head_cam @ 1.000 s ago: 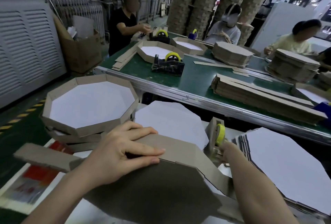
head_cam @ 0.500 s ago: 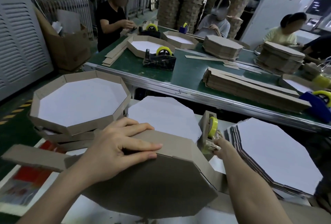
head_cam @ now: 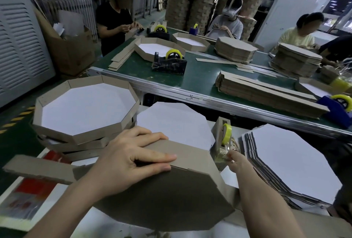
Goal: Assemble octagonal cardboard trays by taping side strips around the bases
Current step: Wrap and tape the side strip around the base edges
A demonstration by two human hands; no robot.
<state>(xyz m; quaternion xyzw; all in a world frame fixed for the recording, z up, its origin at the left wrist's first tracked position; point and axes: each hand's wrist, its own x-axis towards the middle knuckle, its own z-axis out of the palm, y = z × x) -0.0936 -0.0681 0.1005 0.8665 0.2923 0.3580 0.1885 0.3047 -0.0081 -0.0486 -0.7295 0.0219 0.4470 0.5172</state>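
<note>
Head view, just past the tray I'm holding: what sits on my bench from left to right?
From the left: stack of finished trays → loose white base → tape dispenser → stack of flat bases.

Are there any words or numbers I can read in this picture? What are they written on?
No text here can be read for sure.
Small black marks on the metal rail of the green belt table: too small to read.
Red printed sheet at the lower left, under the cardboard: too blurred, no letters can be made out.
</note>
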